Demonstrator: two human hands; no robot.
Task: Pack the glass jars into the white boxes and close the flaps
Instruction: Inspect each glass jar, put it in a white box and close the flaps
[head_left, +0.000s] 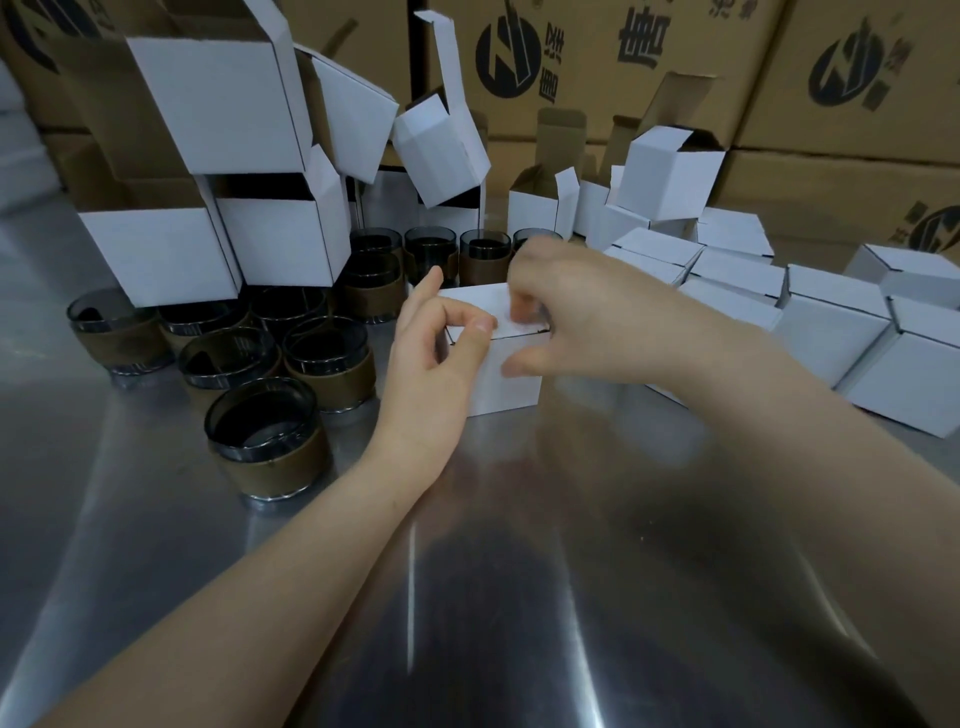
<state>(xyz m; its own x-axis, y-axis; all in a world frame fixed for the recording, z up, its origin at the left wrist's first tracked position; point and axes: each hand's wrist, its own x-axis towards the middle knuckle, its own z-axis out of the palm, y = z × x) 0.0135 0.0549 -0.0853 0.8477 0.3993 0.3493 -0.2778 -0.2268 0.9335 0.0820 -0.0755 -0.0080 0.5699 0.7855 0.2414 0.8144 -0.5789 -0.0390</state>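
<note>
Hands (431, 364) gripping white box (511, 387), flap down

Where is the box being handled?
Head view, centre of the metal table: the white box sits held between the left hand and right hand, glass jars to its left, closed boxes to its right.

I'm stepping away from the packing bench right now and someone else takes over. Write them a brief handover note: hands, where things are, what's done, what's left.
Left hand: holds the left top corner of the white box in the middle of the metal table.
Right hand: blurred, fingers on the box's top flap, thumb on its front face.
Done: closed boxes sit grouped at right. Whether the held box contains a jar cannot be seen.
Left: finish this flap. Unpacked glass jars stand at left, with open boxes piled behind them.
</note>
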